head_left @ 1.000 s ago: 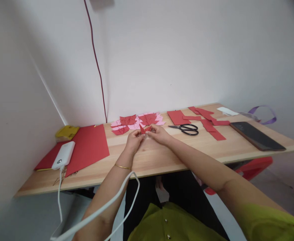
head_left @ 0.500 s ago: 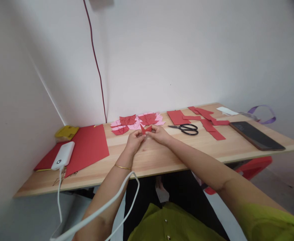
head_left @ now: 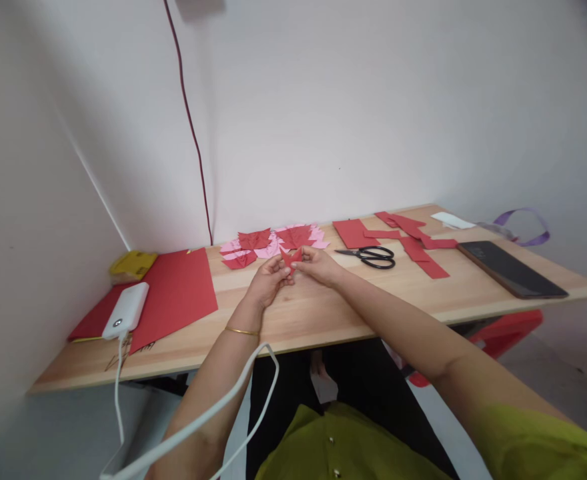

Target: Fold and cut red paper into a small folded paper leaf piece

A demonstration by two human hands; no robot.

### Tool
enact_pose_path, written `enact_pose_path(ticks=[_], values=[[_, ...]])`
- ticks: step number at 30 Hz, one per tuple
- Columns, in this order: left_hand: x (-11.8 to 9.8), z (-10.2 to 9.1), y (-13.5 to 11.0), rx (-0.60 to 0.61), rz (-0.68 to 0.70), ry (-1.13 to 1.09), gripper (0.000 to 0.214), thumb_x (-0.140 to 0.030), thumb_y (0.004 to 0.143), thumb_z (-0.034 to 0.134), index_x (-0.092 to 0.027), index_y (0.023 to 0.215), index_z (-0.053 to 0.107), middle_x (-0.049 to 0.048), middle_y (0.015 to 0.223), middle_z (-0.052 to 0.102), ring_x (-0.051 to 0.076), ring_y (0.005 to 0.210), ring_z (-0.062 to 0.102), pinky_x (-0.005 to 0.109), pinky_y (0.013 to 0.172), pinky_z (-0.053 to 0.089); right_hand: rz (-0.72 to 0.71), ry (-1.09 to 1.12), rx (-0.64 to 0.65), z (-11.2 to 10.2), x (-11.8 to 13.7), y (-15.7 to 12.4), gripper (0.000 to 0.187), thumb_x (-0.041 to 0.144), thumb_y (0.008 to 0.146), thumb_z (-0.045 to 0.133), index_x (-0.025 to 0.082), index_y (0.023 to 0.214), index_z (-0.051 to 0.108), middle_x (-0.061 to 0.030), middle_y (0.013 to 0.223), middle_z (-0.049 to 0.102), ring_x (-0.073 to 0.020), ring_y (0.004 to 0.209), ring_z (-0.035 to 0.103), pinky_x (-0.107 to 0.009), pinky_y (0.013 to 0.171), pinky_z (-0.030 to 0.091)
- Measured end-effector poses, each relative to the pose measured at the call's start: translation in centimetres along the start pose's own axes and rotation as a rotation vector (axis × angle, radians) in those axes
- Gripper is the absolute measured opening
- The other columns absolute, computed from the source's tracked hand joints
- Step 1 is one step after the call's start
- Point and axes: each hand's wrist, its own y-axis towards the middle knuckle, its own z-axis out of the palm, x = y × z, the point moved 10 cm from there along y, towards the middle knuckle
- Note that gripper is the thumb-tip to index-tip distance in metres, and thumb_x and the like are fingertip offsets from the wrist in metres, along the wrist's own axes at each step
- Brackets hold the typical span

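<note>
A small folded red paper piece [head_left: 291, 259] with two pointed tips is pinched between my hands, above the front middle of the wooden table. My left hand [head_left: 269, 279] grips its left side with thumb and fingers. My right hand [head_left: 319, 267] holds its right side, the thumb pressed on the near face. Just behind my hands lie several folded pink and red paper pieces [head_left: 253, 239] in a group. Black-handled scissors [head_left: 373, 256] rest to the right of my right hand.
Red paper strips [head_left: 416, 248] and a red sheet [head_left: 356, 233] lie to the right, near a dark phone [head_left: 511, 270]. At left are large red sheets [head_left: 181, 293], a white power bank [head_left: 126, 310] and a yellow packet [head_left: 132, 267]. A white cable [head_left: 213, 407] loops across my left forearm.
The folded red paper has turned slightly between my hands, and its two tips now stand more evenly. My left fingers have shifted a little lower on it.
</note>
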Motion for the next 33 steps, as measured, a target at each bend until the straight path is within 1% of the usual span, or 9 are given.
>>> enact_pose_path(ticks=[3,5,11,16,21,26,28,31,33], values=[[0.0,0.1,-0.1,0.022,0.0,0.001,0.048,-0.024,0.062,0.079,-0.019,0.106,0.061,0.0002,0.082,0.059,0.009,0.066,0.056,0.026,0.063,0.052,0.011,0.035,0.037,0.3,0.0,-0.1,0.028,0.034,0.064,0.075,0.016,0.077,0.057,0.0006,0.077,0.064,-0.0127,0.074,0.058,-0.028,0.073,0.046],[0.0,0.0,0.0,0.006,0.001,-0.003,0.046,-0.023,0.061,0.08,-0.019,0.103,0.061,0.0,0.083,0.06,0.01,0.069,0.058,0.027,0.064,0.053,0.017,0.033,0.047,0.4,0.0,-0.1,0.029,0.035,0.064,0.075,0.016,0.077,0.057,0.0004,0.077,0.064,-0.013,0.074,0.059,-0.028,0.073,0.046],[-0.4,-1.1,0.1,-0.132,0.035,0.001,0.043,-0.021,0.054,0.083,-0.017,0.087,0.056,-0.0032,0.073,0.058,0.011,0.067,0.059,0.028,0.064,0.052,-0.006,-0.006,0.023,0.1,0.3,-0.1,0.027,0.035,0.067,0.074,0.016,0.078,0.058,0.0002,0.078,0.063,-0.0127,0.074,0.058,-0.029,0.077,0.046],[-0.6,-1.7,0.1,-0.198,0.067,0.046,0.039,-0.025,0.054,0.083,-0.015,0.077,0.053,-0.0015,0.069,0.063,0.01,0.062,0.059,0.026,0.063,0.05,-0.017,0.024,0.032,0.3,0.4,-0.1,0.027,0.035,0.068,0.073,0.016,0.082,0.059,-0.0007,0.083,0.065,-0.0136,0.077,0.06,-0.029,0.079,0.046],[-0.6,-1.7,0.1,-0.193,0.072,0.08,0.037,-0.024,0.054,0.082,-0.016,0.076,0.054,-0.0006,0.071,0.065,0.011,0.062,0.058,0.022,0.056,0.045,0.004,-0.006,0.046,0.5,0.2,-0.2,0.026,0.036,0.072,0.069,0.016,0.085,0.06,-0.0017,0.085,0.066,-0.0145,0.078,0.06,-0.029,0.077,0.047],[-0.8,-1.6,0.2,-0.167,0.107,0.14,0.031,-0.021,0.056,0.081,-0.016,0.071,0.054,-0.0029,0.064,0.061,0.01,0.059,0.057,0.021,0.057,0.044,-0.054,-0.101,0.085,1.0,0.3,-0.3,0.022,0.037,0.074,0.066,0.016,0.078,0.061,-0.0021,0.08,0.066,-0.0163,0.078,0.06,-0.03,0.076,0.048],[-0.8,-1.5,0.2,-0.165,0.113,0.148,0.03,-0.021,0.057,0.08,-0.015,0.075,0.057,-0.0016,0.067,0.063,0.01,0.06,0.058,0.022,0.059,0.045,-0.06,-0.153,0.061,0.9,0.3,-0.2,0.021,0.037,0.074,0.066,0.016,0.076,0.062,-0.0027,0.079,0.067,-0.0162,0.075,0.06,-0.03,0.074,0.048],[-0.2,-1.4,0.3,-0.153,0.058,0.135,0.035,-0.022,0.056,0.08,-0.014,0.086,0.063,0.0012,0.073,0.066,0.011,0.062,0.059,0.024,0.06,0.046,-0.038,-0.2,-0.014,0.1,0.0,-0.1,0.021,0.036,0.073,0.066,0.015,0.076,0.063,-0.0042,0.081,0.068,-0.016,0.075,0.06,-0.029,0.074,0.047],[0.3,-1.3,0.2,-0.143,0.013,0.158,0.035,-0.022,0.056,0.081,-0.012,0.085,0.065,0.0012,0.068,0.065,0.01,0.058,0.057,0.025,0.059,0.046,-0.034,-0.201,-0.047,-0.2,0.0,0.0,0.022,0.036,0.072,0.067,0.015,0.077,0.063,-0.005,0.084,0.069,-0.0162,0.076,0.06,-0.029,0.075,0.047]])
